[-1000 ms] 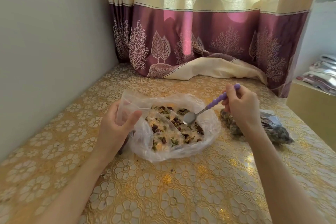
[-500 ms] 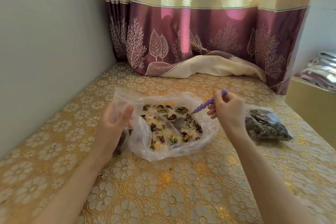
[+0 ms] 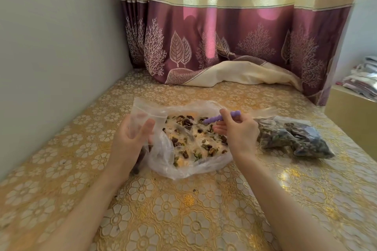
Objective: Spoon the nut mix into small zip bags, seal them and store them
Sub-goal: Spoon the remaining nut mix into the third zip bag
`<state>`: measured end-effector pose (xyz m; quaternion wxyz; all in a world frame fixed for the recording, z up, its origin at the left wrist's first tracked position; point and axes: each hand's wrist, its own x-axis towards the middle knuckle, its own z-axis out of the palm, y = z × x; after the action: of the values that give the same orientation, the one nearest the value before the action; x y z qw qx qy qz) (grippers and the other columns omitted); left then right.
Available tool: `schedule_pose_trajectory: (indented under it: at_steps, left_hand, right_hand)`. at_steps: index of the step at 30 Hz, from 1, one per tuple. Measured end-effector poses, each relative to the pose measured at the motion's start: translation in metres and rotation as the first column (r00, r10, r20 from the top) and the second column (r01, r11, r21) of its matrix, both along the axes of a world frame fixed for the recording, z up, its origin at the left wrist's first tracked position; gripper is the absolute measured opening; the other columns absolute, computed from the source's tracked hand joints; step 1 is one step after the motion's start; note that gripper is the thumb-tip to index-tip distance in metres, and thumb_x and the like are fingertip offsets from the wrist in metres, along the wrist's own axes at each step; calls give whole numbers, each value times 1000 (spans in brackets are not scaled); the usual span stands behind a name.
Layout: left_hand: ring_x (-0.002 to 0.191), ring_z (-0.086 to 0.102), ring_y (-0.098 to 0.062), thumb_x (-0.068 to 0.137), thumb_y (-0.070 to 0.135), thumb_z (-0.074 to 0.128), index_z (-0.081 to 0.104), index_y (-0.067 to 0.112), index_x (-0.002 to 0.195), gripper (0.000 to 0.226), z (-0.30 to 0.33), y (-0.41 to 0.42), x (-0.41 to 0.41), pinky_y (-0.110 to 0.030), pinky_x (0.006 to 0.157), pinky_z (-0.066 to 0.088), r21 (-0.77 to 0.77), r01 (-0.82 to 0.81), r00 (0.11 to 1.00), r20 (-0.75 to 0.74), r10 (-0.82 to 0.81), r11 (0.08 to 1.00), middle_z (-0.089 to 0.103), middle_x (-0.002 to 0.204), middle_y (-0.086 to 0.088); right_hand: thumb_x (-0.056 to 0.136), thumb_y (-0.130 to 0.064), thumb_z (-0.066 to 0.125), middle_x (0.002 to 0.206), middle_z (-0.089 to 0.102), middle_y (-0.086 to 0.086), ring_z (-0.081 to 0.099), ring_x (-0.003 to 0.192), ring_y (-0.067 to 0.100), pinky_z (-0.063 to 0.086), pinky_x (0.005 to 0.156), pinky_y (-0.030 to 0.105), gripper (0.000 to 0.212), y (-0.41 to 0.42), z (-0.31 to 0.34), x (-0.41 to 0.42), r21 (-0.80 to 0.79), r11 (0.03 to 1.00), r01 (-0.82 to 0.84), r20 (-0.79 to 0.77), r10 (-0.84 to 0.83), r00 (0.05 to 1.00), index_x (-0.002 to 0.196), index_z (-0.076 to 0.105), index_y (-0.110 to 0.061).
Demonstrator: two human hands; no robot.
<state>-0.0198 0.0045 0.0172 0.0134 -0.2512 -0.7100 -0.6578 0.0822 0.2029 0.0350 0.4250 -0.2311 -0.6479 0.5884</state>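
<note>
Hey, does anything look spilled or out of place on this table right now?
A few dark crumbs lie loose on the tablecloth in front of the big open bag of nut mix, apparently spilled bits. Nothing else stands out.

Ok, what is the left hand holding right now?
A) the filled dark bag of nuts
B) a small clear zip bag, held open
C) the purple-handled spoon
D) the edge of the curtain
B: the left hand grips a small clear zip bag beside the nut mix, while the right hand holds the purple-handled spoon.
</note>
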Motion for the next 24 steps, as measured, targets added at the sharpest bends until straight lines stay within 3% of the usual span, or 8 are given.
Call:
schedule_pose_trajectory:
  at_steps: [4,7,13,18,22,24]
  left_hand:
    - [68,64,-14,57,82,57,57,26,106,75,0,0,-1,-35,71,54,-5,2,1000,14,-2,1000,67,78,2]
    - [66,64,-22,62,77,57,57,26,106,67,0,0,-1,-37,68,55,1,18,1000,6,-18,1000,66,78,-4]
    - [73,65,-15,60,78,58,57,28,108,69,0,0,-1,-38,75,54,6,32,999,8,-32,999,67,83,2]
    - [70,66,-5,55,81,60,55,35,105,68,1,0,1,-31,71,53,15,48,999,7,-48,999,69,85,8]
    - [75,65,-7,54,83,59,56,33,106,72,1,0,1,-37,79,53,10,47,999,12,-47,999,68,90,5]
    - [72,65,-7,52,85,58,56,31,107,77,3,-1,1,-38,79,53,0,47,999,11,-47,999,68,85,6]
  right_hand:
    - [92,-12,59,75,74,11,72,71,24,57,59,19,21,1,-3,-4,-177,981,-78,11,82,997,88,65,9]
    - [92,-5,56,82,74,15,71,78,25,57,65,19,23,1,-4,-4,-294,944,-149,24,163,986,74,71,1]
    - [94,-5,52,81,74,14,72,85,26,58,74,25,29,4,0,1,-396,900,-182,21,207,978,73,70,3]
    - [95,-7,52,82,74,16,72,79,22,59,73,24,27,5,12,8,-436,876,-204,-39,209,977,76,68,4]
    - [94,-12,55,75,74,12,70,66,16,58,68,23,39,3,36,16,-353,901,-251,-100,231,968,60,73,-7]
    - [94,-14,57,77,74,15,70,64,17,58,61,21,30,1,49,20,-318,914,-251,-141,217,966,69,69,-2]
